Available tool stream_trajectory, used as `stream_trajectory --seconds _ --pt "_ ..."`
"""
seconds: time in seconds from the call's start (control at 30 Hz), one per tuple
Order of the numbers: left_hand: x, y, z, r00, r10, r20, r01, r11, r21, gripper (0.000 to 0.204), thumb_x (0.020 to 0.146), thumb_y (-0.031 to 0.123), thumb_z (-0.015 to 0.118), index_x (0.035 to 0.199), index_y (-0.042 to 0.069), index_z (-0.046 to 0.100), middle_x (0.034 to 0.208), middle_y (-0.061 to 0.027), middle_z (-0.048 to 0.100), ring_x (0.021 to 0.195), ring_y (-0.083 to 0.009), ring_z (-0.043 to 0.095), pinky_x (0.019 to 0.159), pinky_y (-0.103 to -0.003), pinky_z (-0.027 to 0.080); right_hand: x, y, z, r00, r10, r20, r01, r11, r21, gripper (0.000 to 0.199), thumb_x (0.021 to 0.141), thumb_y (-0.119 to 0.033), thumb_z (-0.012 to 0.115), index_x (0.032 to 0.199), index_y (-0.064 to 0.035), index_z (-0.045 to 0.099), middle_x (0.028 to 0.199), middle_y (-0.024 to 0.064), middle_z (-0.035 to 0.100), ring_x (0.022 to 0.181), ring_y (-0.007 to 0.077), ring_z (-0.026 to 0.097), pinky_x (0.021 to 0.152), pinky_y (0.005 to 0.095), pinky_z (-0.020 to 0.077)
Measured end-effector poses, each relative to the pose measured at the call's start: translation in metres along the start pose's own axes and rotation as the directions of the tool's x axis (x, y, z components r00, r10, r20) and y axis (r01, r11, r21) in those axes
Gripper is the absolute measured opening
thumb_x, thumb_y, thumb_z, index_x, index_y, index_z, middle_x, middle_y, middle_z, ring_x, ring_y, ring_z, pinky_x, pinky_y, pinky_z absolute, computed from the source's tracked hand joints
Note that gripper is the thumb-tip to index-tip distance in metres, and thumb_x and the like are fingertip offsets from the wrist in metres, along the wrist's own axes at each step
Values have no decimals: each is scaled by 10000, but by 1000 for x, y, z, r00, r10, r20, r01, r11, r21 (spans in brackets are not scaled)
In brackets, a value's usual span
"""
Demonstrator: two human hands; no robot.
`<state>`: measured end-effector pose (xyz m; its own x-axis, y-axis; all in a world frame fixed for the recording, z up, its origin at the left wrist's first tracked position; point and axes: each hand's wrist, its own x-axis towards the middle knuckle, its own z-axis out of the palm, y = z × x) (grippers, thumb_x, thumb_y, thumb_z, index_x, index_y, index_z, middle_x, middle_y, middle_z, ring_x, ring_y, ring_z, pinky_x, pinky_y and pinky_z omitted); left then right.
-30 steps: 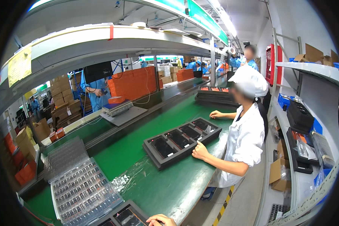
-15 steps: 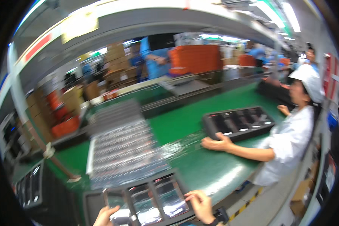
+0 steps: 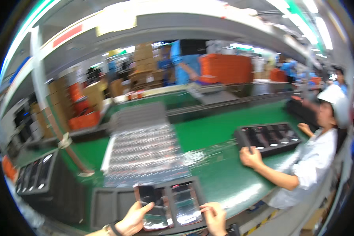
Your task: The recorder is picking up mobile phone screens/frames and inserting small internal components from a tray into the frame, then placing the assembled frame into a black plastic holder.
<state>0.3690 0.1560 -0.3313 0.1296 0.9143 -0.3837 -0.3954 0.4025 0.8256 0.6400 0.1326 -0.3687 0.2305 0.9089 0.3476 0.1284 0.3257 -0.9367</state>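
A black foam tray (image 3: 106,206) lies in front of me at the near edge of the green bench. My left hand (image 3: 134,218) grips a smartphone (image 3: 146,193) by its side, thumb on top, tilted over the tray's third slot. Partly beneath it another dark phone (image 3: 163,214) shows in that slot. The rightmost slot holds a further phone (image 3: 186,202). Nothing lies in the two left slots. My right hand (image 3: 214,216) has bent fingers closed at the tray's right edge, beside the rightmost phone; motion blurs the fingertips.
Beyond my tray lies a plastic-wrapped stack of trays (image 3: 141,149). A stack of black trays with phones (image 3: 35,177) stands at left, beside a post (image 3: 63,141). At right a co-worker in white (image 3: 314,153) has a hand on another loaded black tray (image 3: 269,137).
My left hand has shifted right with the phone, from the second slot to over the third; the second slot now shows bare. The view has swung left. My right hand stays at the tray's edge.
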Motion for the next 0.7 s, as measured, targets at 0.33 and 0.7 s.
stream_trajectory --seconds 0.33,0.7 --pt "6 1 -5 997 10 -73 13 951 308 279 994 119 580 1258 27 573 1118 -100 692 969 -258 707 827 -383 603 -2 29 6 992 -112 -54 109 992 -68 119 908 -78 605 916 -51 721 879 94 701 908 279 654 803 374 524" --pt "11 4 29 990 -49 -135 85 958 272 230 969 95 570 1191 40 593 1052 -142 702 908 -299 717 755 -427 618 2 32 5 987 -145 -73 140 988 -67 119 909 -88 611 920 -57 725 849 112 681 852 284 657 752 378 529"
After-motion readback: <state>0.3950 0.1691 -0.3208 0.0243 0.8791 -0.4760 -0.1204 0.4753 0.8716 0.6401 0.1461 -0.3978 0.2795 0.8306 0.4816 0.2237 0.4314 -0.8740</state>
